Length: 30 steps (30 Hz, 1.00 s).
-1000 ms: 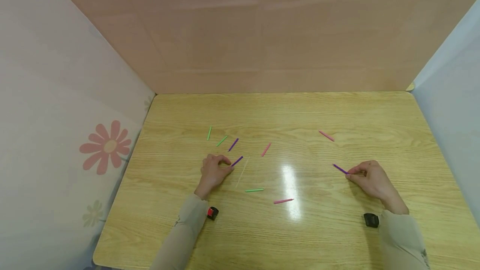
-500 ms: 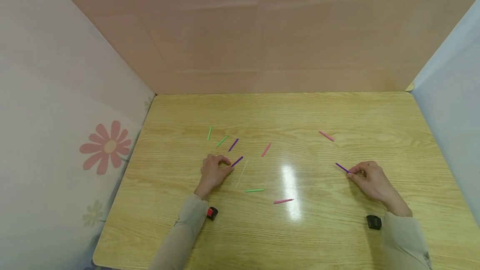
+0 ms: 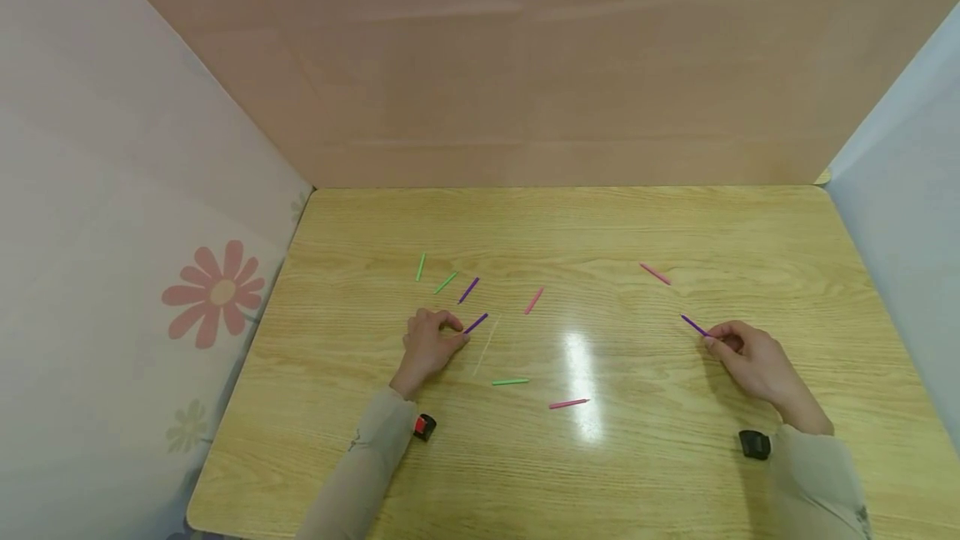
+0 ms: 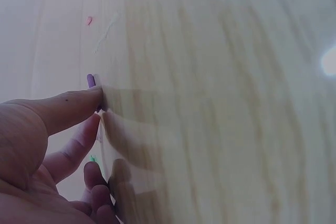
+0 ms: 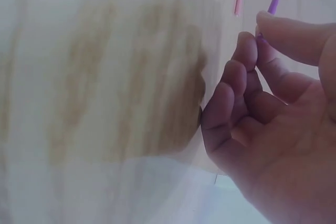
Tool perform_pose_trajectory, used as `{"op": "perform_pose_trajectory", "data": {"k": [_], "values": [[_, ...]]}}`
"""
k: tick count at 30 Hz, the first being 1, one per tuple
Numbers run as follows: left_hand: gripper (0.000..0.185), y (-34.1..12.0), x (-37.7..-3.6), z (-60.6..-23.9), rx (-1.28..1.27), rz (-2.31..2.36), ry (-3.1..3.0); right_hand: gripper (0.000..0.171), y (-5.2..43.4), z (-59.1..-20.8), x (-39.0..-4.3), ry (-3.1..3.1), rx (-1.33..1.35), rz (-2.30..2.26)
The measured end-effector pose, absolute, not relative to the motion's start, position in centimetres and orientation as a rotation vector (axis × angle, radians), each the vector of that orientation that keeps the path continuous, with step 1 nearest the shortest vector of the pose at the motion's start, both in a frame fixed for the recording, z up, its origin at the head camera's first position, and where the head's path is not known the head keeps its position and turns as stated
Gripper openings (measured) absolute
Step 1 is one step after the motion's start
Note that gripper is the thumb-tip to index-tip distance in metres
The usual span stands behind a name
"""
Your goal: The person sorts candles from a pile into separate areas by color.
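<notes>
Fig.: right hand pinches purple stick by near end, w/ left hand fingers curled at second purple stick; sticks likely light, stiff, slippery, best taken mid-length.

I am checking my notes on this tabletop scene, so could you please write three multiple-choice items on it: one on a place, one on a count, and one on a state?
1. Where does the thin pink plastic stick farthest to the right lie?
A. On the wooden table beyond the right hand
B. Under the left hand
C. On the flower-printed wall

2. How many thin green plastic sticks lie on the wooden table?
A. One
B. Three
C. Six

3. What is the right hand doing?
A. Lying flat and open
B. Pinching a thin purple plastic stick
C. Holding a cup

Answers:
1 A, the head view shows it on the tabletop farther from the person than that hand.
2 B, two lie beyond the left hand and one near the middle.
3 B, the right wrist view shows thumb and fingertips closed on the stick's end.
</notes>
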<state>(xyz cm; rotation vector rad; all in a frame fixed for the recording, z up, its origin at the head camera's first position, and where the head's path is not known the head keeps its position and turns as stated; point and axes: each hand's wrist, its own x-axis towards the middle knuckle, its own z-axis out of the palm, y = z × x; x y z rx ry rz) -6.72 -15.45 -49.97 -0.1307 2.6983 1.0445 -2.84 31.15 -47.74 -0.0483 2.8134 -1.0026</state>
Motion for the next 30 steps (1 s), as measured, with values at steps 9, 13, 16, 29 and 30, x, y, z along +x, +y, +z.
{"op": "perform_pose_trajectory", "data": {"k": [9, 13, 16, 29, 30], "values": [[0.015, -15.5, -6.7, -50.0, -0.117, 1.048, 2.7, 0.023, 31.0, -47.6, -3.6, 2.843, -0.093, -1.042], [0.015, -15.5, -6.7, -50.0, -0.118, 1.051, 2.701, 0.023, 30.8, -47.2, -4.3, 2.854, -0.114, -1.057], [0.015, -15.5, -6.6, -50.0, -0.121, 1.054, 2.703, 0.023, 30.5, -46.8, -4.8, 2.861, -0.124, -1.069], [0.015, -15.3, -6.5, -49.8, -0.12, 1.049, 2.711, 0.024, 28.7, -45.4, -7.9, 2.862, -0.202, -1.139], [0.015, -15.4, -6.5, -49.7, -0.125, 1.054, 2.707, 0.024, 28.5, -45.4, -8.2, 2.858, -0.199, -1.15]]}}
